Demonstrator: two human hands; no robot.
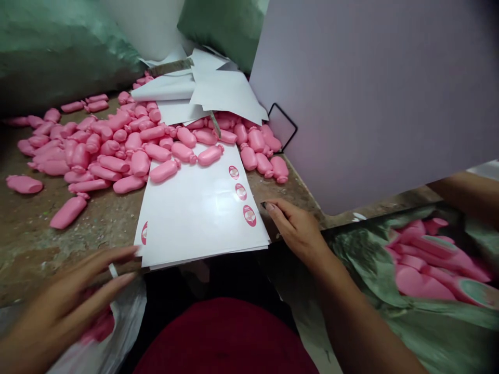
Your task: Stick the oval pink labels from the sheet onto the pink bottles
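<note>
A stack of white sticker sheets [191, 208] lies at the table's front edge, with a short column of oval red-and-white stickers [240, 191] down its right side. My left hand [89, 291] is blurred, its fingers apart, just left of the stack's lower corner and above a whitish plastic bag [130, 311] with pink things in it. Right of the sheets, my right hand [296, 226] has thumb and forefinger pinched together; a small dark bit shows at the tips, too small to name. Pink plastic bottles [113, 163] lie heaped behind and left of the sheets, a few resting on them.
Loose white papers [226, 93] lie over the bottles at the back. A pale upright panel [358, 93] with a black wire handle [290, 130] stands at right. Below it, a green sack [366, 265] holds larger pink bottles, near another person's arm [468, 195]. Green sacks [58, 52] stand behind.
</note>
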